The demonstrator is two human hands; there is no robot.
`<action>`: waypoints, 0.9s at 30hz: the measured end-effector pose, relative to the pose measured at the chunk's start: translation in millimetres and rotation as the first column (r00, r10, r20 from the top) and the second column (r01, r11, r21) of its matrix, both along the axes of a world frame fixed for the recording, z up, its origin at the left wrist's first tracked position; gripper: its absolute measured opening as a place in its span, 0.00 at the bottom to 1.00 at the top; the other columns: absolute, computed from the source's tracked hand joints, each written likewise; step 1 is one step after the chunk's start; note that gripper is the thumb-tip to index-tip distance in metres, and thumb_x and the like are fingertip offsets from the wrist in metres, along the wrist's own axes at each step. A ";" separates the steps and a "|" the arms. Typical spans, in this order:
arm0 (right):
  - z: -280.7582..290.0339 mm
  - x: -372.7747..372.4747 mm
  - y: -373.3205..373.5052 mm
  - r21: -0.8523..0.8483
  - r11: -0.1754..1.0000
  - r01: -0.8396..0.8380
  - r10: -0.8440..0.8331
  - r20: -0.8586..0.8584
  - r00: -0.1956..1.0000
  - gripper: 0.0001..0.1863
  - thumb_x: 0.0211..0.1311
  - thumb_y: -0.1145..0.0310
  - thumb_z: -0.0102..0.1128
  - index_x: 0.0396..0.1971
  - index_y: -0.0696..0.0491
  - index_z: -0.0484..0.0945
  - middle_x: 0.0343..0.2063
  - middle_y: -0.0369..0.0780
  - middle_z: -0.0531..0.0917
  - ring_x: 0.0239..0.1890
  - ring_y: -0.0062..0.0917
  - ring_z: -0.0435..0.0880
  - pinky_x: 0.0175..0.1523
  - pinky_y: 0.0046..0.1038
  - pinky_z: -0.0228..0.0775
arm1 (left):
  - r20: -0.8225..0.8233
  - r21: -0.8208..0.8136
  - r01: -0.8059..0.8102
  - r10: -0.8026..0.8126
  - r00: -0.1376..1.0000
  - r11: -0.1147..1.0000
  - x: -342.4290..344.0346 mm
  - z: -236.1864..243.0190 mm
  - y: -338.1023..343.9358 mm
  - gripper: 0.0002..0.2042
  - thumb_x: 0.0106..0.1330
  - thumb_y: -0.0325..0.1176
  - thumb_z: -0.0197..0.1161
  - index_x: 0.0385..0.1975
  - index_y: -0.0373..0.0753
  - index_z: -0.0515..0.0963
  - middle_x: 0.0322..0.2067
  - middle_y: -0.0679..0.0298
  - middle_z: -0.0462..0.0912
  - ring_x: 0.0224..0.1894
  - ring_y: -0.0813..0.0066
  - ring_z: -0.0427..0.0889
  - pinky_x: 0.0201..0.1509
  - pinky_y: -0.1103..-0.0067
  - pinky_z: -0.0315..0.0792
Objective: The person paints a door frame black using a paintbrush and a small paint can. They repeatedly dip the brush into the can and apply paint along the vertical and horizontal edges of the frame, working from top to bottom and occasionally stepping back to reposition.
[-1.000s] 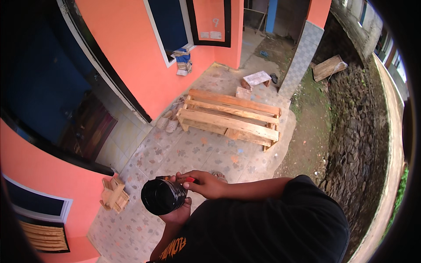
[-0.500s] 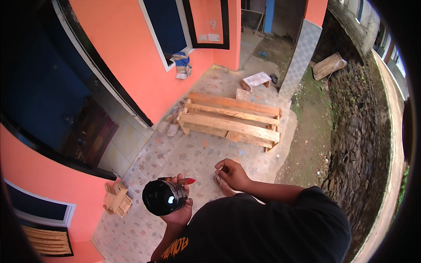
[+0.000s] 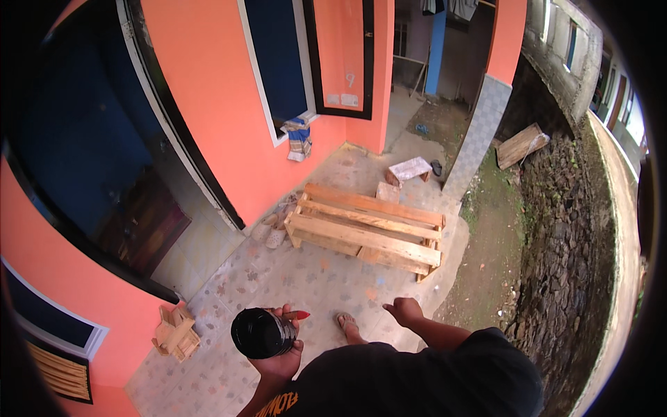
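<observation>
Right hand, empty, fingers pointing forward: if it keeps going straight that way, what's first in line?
Likely the wooden pallet. The right hand points up-frame over bare tiled floor; nothing nearer shows in that line, though depth is unclear.

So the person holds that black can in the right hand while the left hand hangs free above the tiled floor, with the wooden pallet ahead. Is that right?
Not quite: the hands are swapped. In the head view the black can sits in the left hand, and the right hand hangs free above the tiled floor. The wooden pallet does lie ahead.
</observation>
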State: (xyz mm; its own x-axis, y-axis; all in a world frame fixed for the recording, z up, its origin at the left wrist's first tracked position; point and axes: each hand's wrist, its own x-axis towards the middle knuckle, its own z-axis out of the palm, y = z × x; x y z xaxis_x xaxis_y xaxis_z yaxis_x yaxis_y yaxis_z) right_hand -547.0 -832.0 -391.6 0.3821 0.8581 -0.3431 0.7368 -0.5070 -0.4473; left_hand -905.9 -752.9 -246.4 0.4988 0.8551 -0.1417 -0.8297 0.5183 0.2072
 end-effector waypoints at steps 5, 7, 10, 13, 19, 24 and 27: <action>-73.1 40.2 -23.2 -0.141 0.989 -0.036 0.042 0.046 0.998 0.29 0.73 0.44 0.51 0.34 0.58 0.86 0.37 0.53 0.87 0.43 0.51 0.85 0.51 0.48 0.76 | -0.049 -0.025 -0.054 0.053 0.997 0.998 -1.3 11.1 -5.9 0.34 0.68 0.65 0.52 0.61 0.42 0.76 0.64 0.64 0.77 0.55 0.61 0.83 0.38 0.69 0.78; -92.2 52.9 -32.9 -0.192 0.981 -0.027 0.049 0.108 0.993 0.25 0.72 0.50 0.53 0.34 0.58 0.86 0.38 0.53 0.87 0.44 0.50 0.86 0.52 0.46 0.77 | -0.057 -0.040 -0.049 0.047 0.997 0.998 -3.9 11.3 -4.5 0.35 0.67 0.65 0.51 0.60 0.40 0.77 0.64 0.63 0.77 0.54 0.61 0.84 0.38 0.69 0.78; -133.7 78.5 -46.4 -0.343 0.926 -0.160 0.253 0.245 0.936 0.17 0.68 0.59 0.57 0.34 0.56 0.88 0.37 0.51 0.88 0.44 0.46 0.88 0.49 0.44 0.80 | -0.059 -0.059 -0.043 0.040 0.997 0.997 -8.2 5.7 -3.0 0.35 0.67 0.65 0.51 0.60 0.39 0.77 0.63 0.62 0.78 0.54 0.60 0.84 0.38 0.68 0.78; -131.5 81.4 -41.1 -0.399 0.904 -0.150 0.285 0.303 0.909 0.11 0.59 0.64 0.63 0.35 0.55 0.89 0.37 0.50 0.88 0.45 0.44 0.89 0.48 0.42 0.82 | -0.059 -0.068 -0.053 0.049 0.997 0.996 -10.1 3.9 -3.3 0.36 0.67 0.65 0.51 0.60 0.39 0.77 0.63 0.62 0.78 0.54 0.60 0.84 0.38 0.68 0.78; -71.2 56.0 -19.6 -0.344 0.939 -0.034 0.114 0.214 0.970 0.20 0.60 0.53 0.69 0.38 0.57 0.88 0.42 0.50 0.88 0.48 0.43 0.88 0.53 0.39 0.80 | -0.014 -0.035 -0.082 0.082 0.997 0.996 -13.6 1.6 -11.2 0.37 0.66 0.66 0.51 0.61 0.38 0.76 0.63 0.60 0.77 0.55 0.58 0.83 0.39 0.67 0.79; -73.2 55.6 2.0 -0.367 0.926 -0.090 0.185 0.234 0.954 0.26 0.56 0.45 0.73 0.38 0.56 0.88 0.41 0.49 0.88 0.47 0.43 0.87 0.53 0.40 0.80 | -0.014 -0.037 -0.083 0.082 0.996 0.996 -13.7 1.8 -9.6 0.38 0.65 0.67 0.50 0.60 0.39 0.76 0.63 0.60 0.78 0.57 0.58 0.83 0.39 0.67 0.79; -83.8 58.4 5.2 -0.329 0.938 -0.110 0.178 0.183 0.967 0.25 0.57 0.44 0.73 0.37 0.54 0.89 0.40 0.47 0.88 0.46 0.43 0.88 0.52 0.40 0.80 | -0.009 -0.044 -0.073 0.072 0.997 0.996 -15.2 4.2 -6.2 0.38 0.66 0.67 0.49 0.59 0.38 0.77 0.62 0.61 0.78 0.57 0.58 0.82 0.38 0.67 0.79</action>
